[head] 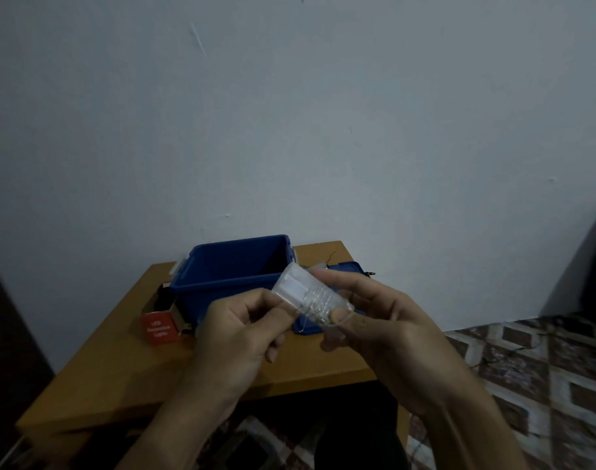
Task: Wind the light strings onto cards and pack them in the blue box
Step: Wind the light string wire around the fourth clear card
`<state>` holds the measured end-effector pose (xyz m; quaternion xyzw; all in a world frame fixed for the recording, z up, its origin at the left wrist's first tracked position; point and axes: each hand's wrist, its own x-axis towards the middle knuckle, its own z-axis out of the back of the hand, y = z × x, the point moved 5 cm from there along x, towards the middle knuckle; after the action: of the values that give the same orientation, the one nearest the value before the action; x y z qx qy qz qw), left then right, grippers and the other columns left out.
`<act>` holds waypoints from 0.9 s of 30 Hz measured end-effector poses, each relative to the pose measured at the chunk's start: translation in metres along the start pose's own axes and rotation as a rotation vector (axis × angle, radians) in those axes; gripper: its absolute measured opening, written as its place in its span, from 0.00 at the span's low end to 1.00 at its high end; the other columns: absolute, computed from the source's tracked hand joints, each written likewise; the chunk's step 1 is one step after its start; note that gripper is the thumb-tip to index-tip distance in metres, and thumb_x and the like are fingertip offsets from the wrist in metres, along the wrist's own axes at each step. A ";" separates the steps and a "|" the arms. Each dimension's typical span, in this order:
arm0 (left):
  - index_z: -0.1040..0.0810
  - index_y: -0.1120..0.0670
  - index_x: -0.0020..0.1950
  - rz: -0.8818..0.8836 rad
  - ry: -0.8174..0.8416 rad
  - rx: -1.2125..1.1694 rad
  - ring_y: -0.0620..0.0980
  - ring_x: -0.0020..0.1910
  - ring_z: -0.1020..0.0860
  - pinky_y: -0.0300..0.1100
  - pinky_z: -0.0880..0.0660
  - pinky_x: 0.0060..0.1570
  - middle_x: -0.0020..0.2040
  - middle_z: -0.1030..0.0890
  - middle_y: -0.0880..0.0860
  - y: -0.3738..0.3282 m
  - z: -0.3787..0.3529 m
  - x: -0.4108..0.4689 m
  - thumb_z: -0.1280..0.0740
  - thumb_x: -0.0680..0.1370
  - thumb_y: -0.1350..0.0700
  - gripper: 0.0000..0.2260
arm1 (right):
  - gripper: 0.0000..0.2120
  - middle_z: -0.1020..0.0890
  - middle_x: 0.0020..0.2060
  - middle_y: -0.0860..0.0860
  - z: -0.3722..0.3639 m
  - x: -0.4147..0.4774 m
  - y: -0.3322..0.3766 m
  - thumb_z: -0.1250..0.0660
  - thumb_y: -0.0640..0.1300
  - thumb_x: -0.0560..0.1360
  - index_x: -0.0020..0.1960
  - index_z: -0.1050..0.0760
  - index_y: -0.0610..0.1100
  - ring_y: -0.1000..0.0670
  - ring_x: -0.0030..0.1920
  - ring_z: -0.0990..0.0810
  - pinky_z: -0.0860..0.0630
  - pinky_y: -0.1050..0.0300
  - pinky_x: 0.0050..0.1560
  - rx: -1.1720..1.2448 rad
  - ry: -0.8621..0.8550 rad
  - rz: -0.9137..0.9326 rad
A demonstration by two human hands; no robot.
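In front of the box [222,266], the right hand [388,337] clamped the card [300,288], thumb on the wound string [320,301]; the left hand [235,334] pinched the card's other end.

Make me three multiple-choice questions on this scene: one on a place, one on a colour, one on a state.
1. Where is the red carton?
A) on the table, left of the box
B) on the floor
C) in a hand

2. What colour is the box?
A) green
B) white
C) blue

3. What state is the card in?
A) bare
B) partly wound with string
C) torn in two

Answers:
1 A, it stands on the table by the box's left wall.
2 C, its walls are blue.
3 B, loops of string cross the card, which the left hand and right hand hold.
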<state>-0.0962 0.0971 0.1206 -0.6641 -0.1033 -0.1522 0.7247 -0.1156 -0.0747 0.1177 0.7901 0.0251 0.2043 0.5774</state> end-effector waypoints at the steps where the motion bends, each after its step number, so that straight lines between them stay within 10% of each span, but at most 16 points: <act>1: 0.16 0.56 0.37 -0.010 -0.006 -0.016 0.52 0.28 0.29 0.44 0.31 0.30 0.28 0.25 0.56 -0.001 0.000 -0.003 0.28 0.73 0.56 0.06 | 0.19 0.18 0.55 0.40 0.000 0.001 -0.001 0.31 0.38 0.69 0.60 0.16 0.47 0.47 0.42 0.22 0.22 0.53 0.46 -0.022 -0.016 -0.004; 27: 0.15 0.58 0.36 0.126 -0.100 -0.268 0.50 0.31 0.28 0.43 0.31 0.31 0.32 0.24 0.57 -0.007 -0.007 -0.021 0.26 0.64 0.51 0.10 | 0.17 0.17 0.48 0.51 0.002 0.000 0.001 0.33 0.38 0.79 0.61 0.19 0.56 0.44 0.46 0.20 0.21 0.52 0.48 -0.352 -0.084 0.130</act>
<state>-0.1190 0.0916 0.1194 -0.7668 -0.0762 -0.0857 0.6315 -0.1148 -0.0770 0.1180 0.6846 -0.0864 0.2092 0.6928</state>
